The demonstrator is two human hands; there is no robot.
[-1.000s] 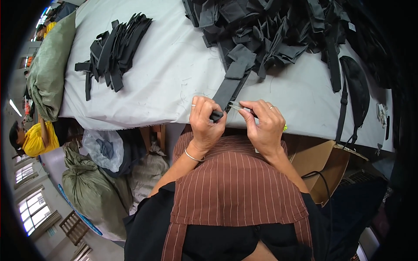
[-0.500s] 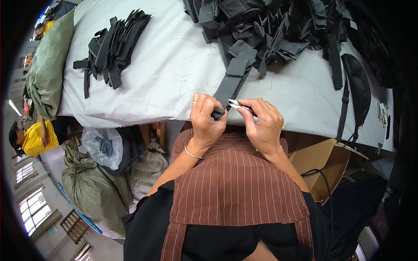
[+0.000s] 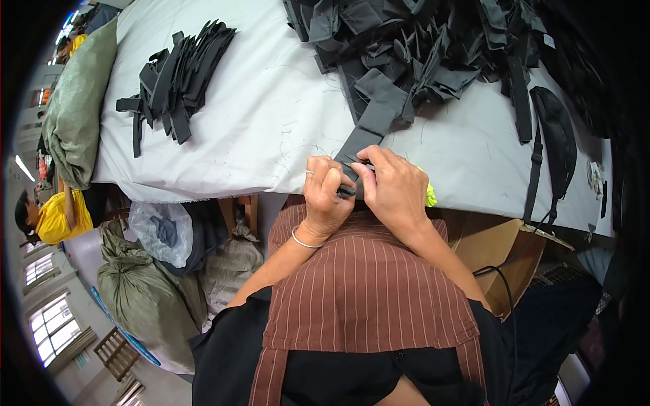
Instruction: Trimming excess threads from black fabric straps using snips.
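My left hand (image 3: 325,197) is closed round the near end of a dark grey fabric strip (image 3: 371,127) at the table's front edge; a folded end pokes out by its thumb. The strip runs up from my hands to a large heap of similar dark strips (image 3: 433,51). My right hand (image 3: 397,188) is closed beside the left, its fingertips over the strip. The thread snips seen in it a moment ago are mostly hidden behind its fingers. A bright yellow-green bit (image 3: 430,195) shows at its outer side.
A smaller bundle of dark strips (image 3: 183,78) lies on the white-covered table (image 3: 264,135) at left. A black waist bag (image 3: 556,139) is at right, above a cardboard box (image 3: 497,247). Sacks (image 3: 145,298) stand at lower left; a person in yellow (image 3: 62,215) is beyond.
My right hand has moved left and in against the strip, turning so the snips' blades no longer show. My left hand has shifted slightly down. More of the yellow-green bit is visible.
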